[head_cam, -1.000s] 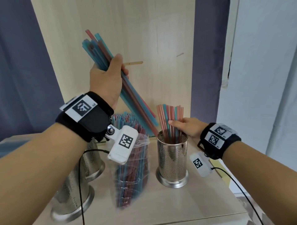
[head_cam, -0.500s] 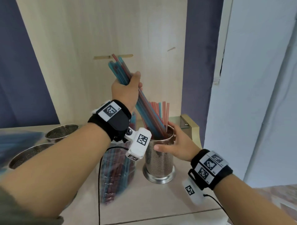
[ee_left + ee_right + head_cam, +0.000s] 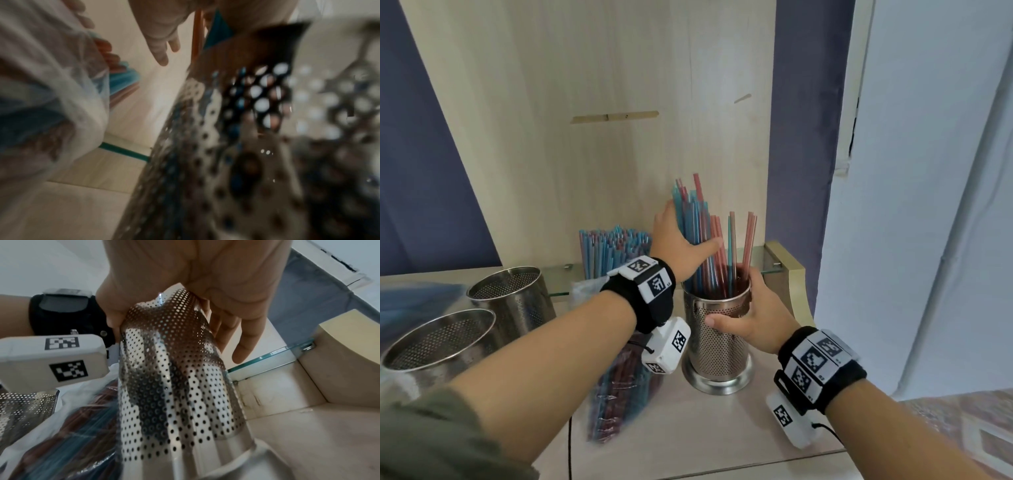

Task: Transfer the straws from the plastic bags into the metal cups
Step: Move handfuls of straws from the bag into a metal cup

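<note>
Head view puts the straws (image 3: 698, 240) standing in the perforated metal cup (image 3: 717, 346) near the middle of the counter (image 3: 722, 438), their lower ends inside it and their tops fanned above the rim. The left hand (image 3: 676, 240) has thumb and fingers loosely round the taller bunch, most likely to gather it upright so it settles instead of splaying out. The right hand (image 3: 751, 315) wraps the cup's upper wall, thumb on the near side and fingers round the far side, seemingly to keep the light cup from tipping. Just left of the cup lies a plastic bag (image 3: 616, 394) with many straws left in it. Further left stand two empty metal cups (image 3: 513, 294), so much of the transfer appears undone.
</note>
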A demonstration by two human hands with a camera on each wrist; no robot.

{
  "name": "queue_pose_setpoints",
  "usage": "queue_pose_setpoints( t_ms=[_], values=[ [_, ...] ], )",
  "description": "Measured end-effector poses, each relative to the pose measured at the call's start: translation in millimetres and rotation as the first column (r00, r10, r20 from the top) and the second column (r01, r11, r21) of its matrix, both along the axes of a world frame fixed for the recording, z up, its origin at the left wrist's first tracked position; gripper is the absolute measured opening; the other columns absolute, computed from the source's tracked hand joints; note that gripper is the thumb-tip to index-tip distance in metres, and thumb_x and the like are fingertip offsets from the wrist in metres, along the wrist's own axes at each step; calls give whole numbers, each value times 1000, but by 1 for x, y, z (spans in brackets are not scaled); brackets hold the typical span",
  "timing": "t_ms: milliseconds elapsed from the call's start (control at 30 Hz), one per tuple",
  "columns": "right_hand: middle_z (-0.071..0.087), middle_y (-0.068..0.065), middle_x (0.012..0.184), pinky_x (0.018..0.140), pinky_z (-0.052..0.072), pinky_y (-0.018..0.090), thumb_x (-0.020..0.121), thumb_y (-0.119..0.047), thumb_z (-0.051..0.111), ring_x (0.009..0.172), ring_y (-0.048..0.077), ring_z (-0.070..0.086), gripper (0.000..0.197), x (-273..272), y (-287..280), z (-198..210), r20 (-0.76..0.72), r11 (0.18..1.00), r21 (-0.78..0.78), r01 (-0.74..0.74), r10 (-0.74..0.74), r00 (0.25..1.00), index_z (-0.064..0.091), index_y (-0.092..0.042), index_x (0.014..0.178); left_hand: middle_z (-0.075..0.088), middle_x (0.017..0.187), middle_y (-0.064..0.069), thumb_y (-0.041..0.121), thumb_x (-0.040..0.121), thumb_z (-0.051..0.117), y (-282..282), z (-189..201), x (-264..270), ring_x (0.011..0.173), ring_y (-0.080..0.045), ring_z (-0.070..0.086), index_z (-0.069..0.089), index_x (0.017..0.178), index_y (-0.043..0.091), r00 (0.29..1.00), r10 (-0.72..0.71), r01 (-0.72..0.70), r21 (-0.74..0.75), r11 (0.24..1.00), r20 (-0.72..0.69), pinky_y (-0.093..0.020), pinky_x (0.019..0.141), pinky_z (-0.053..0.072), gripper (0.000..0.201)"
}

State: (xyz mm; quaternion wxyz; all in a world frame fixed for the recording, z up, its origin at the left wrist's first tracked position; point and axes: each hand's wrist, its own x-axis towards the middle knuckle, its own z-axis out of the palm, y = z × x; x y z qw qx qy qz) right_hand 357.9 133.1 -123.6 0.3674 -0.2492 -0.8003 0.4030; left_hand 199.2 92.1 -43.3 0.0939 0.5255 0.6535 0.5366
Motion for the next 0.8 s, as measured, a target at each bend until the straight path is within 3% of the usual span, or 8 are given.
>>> queue_pose_setpoints(
  t_ms=[100, 167, 300, 433, 500, 567, 667, 800],
  values=[
    [58, -17, 118, 81, 41, 0, 63, -31, 89, 103, -22, 53, 90, -1, 0, -2, -23, 1000, -7, -7, 7, 1000, 31, -29, 132, 35, 147, -1, 20, 69, 87, -4, -3, 2, 122, -4, 39, -5, 148, 34, 995, -96, 96, -8, 995, 28, -30, 107, 28, 122],
    [57, -18, 119, 82, 41, 0, 63, -32, 89, 106, -21, 53, 93, -2, 0, -3, -35, 1000, -10, -12, 12, 999, 32, -25, 136, 36, 144, -1, 19, 68, 88, -2, -6, 0, 119, -3, 36, -11, 150, 28, 993, -94, 95, -12, 995, 71, -24, 102, 26, 128],
    [58, -16, 119, 84, 43, 2, 61, -36, 89, 107, -16, 55, 93, -1, 2, -5, -31, 1000, -13, -8, 7, 999, 32, -26, 134, 58, 128, 4, 46, 68, 82, -1, -4, -6, 116, -14, 58, 28, 146, 20, 994, -70, 74, -42, 996, 82, -35, 103, 45, 99],
    [58, -17, 119, 82, 42, 0, 63, -34, 89, 105, -17, 55, 92, 0, 2, -6, -25, 1000, -3, 6, -7, 1000, 31, -27, 135, 28, 157, -4, 57, 82, 59, -16, 11, -10, 139, -20, 36, 10, 154, 22, 998, -64, 64, -81, 995, 2, -32, 108, 31, 94],
    [58, -18, 119, 81, 41, -1, 64, -32, 89, 104, -17, 55, 92, 0, 3, -6, -20, 1000, 4, 10, -10, 1000, 32, -24, 136, 32, 155, -1, 61, 85, 49, -28, 19, -17, 132, -12, 41, 13, 154, 22, 997, -45, 46, -10, 999, 63, -27, 102, 32, 87],
    [58, -18, 119, 83, 41, 0, 64, -34, 89, 106, -13, 55, 92, 1, 3, -6, -12, 1000, 13, 19, -19, 1000, 32, -25, 136, 44, 147, 2, 58, 92, 44, -40, 23, -29, 119, -5, 45, 28, 150, 17, 995, 57, -65, 93, 994, 86, -24, 97, 34, 72],
    [58, -18, 118, 83, 44, 6, 58, -45, 86, 109, -8, 56, 94, 1, 2, -5, -2, 999, 18, 28, -28, 1000, 32, -28, 134, 50, 138, 0, 47, 93, 56, -55, 22, -60, 119, -11, 49, 40, 141, 15, 955, 283, -293, 138, 946, 85, -29, 102, 40, 59],
    [54, -21, 118, 79, 42, 2, 57, -47, 84, 108, -11, 53, 97, 1, 0, -4, 4, 999, 30, 33, -34, 999, 33, -24, 136, 41, 144, -13, 49, 83, 68, -64, 4, -95, 131, -29, 42, 34, 143, 6, 877, 455, -473, -109, 875, -151, -44, 109, 37, 81]
  ],
)
